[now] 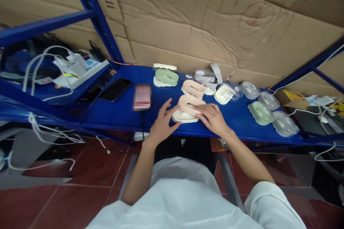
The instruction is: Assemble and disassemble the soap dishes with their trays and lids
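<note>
A peach oval tray (188,102) with a slot in its middle is tilted above a cream oval base (185,117); they look like parts of a soap dish. My right hand (213,118) grips the tray's right end between thumb and fingers. On the other side, my left hand (162,125) is open, fingers and thumb apart around the left edge of the base and tray. Whether its fingertips touch them I cannot tell. Just behind lies another peach slotted piece (192,88).
Green and cream pieces (166,77) stand at the back, near grey pieces (205,76). Several clear-covered dishes (264,100) sit on the right of the blue table (118,114). To the left lie a black phone (115,90), a lit-screen device (142,96) and a power strip (83,73).
</note>
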### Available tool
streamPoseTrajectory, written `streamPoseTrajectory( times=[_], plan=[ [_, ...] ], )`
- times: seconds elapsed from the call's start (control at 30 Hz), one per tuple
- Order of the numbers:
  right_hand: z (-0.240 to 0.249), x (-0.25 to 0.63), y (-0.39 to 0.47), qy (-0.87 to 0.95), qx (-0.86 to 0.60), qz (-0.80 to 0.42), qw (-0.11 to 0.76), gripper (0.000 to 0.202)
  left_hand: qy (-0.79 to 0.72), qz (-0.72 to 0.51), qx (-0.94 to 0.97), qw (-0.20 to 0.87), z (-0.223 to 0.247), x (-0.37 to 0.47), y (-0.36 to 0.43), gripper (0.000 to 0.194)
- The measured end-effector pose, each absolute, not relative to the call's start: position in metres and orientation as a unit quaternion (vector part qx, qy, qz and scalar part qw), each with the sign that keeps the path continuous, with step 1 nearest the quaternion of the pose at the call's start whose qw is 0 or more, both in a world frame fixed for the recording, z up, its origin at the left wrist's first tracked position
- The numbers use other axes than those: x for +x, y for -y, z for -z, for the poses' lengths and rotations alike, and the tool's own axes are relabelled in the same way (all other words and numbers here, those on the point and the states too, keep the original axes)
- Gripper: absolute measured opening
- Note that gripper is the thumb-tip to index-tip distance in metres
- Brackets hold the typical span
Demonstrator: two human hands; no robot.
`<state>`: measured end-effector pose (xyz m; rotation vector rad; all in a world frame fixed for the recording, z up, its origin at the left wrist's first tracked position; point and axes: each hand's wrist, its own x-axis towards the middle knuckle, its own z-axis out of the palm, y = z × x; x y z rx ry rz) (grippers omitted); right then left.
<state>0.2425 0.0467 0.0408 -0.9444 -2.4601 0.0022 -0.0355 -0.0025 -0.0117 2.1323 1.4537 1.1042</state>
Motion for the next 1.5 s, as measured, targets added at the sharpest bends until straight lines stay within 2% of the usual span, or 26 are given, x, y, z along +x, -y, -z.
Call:
streamPoseTrajectory(
  times=[0.1, 0.2, 0.27, 0.4, 0.47, 0.57, 0.63, 0.7, 0.8, 0.9, 0.97, 1.03, 1.23, 1.37, 1.43, 1.5],
  plan=[
    [-0.018, 0.233, -0.031, 0.911, -0.325, -0.017, 0.255, 0.032, -0.494, -0.389, 0.767, 0.130, 0.016, -0.035, 0.000, 0.061],
    [-0.006, 0.232, -0.031, 0.917, -0.309, -0.026, 0.251, 0.034, -0.472, -0.380, 0.786, 0.124, 0.021, -0.036, -0.003, 0.034],
    [-0.009, 0.235, -0.036, 0.928, -0.294, -0.030, 0.228, 0.033, -0.463, -0.380, 0.791, 0.125, 0.022, -0.037, -0.005, 0.023],
    [-0.034, 0.250, -0.076, 0.926, -0.312, -0.008, 0.213, 0.037, -0.454, -0.376, 0.797, 0.130, 0.015, -0.037, -0.012, 0.021],
    [-0.047, 0.255, -0.114, 0.896, -0.379, 0.037, 0.227, 0.041, -0.449, -0.362, 0.805, 0.139, 0.010, -0.034, -0.017, 0.019],
    [-0.058, 0.255, -0.175, 0.858, -0.470, 0.090, 0.185, 0.049, -0.451, -0.352, 0.805, 0.155, 0.005, -0.028, -0.023, 0.016],
    [-0.059, 0.251, -0.206, 0.847, -0.500, 0.100, 0.150, 0.057, -0.460, -0.357, 0.794, 0.176, 0.005, -0.024, -0.025, 0.018],
    [-0.057, 0.249, -0.219, 0.841, -0.512, 0.093, 0.150, 0.055, -0.469, -0.358, 0.782, 0.203, 0.006, -0.022, -0.025, 0.021],
    [-0.053, 0.254, -0.199, 0.834, -0.498, 0.064, 0.230, 0.048, -0.486, -0.343, 0.767, 0.241, 0.008, -0.023, -0.023, 0.029],
    [-0.044, 0.261, -0.135, 0.824, -0.455, 0.005, 0.338, 0.048, -0.509, -0.340, 0.744, 0.269, 0.008, -0.025, -0.023, 0.060],
    [-0.032, 0.261, -0.086, 0.831, -0.439, -0.054, 0.338, 0.053, -0.520, -0.354, 0.726, 0.277, 0.009, -0.026, -0.025, 0.086],
    [-0.017, 0.256, -0.049, 0.840, -0.427, -0.068, 0.327, 0.056, -0.524, -0.352, 0.723, 0.280, 0.010, -0.028, -0.028, 0.097],
    [0.007, 0.247, -0.033, 0.864, -0.394, -0.044, 0.309, 0.074, -0.520, -0.353, 0.732, 0.263, 0.006, -0.030, -0.034, 0.069],
    [0.004, 0.250, -0.041, 0.879, -0.377, -0.053, 0.287, 0.073, -0.530, -0.372, 0.713, 0.267, 0.004, -0.030, -0.034, 0.054],
    [0.001, 0.252, -0.039, 0.879, -0.377, -0.062, 0.286, 0.071, -0.531, -0.362, 0.713, 0.280, 0.004, -0.030, -0.033, 0.053],
    [-0.001, 0.254, -0.033, 0.874, -0.386, -0.072, 0.286, 0.069, -0.524, -0.351, 0.717, 0.296, 0.005, -0.029, -0.032, 0.061]
  ],
)
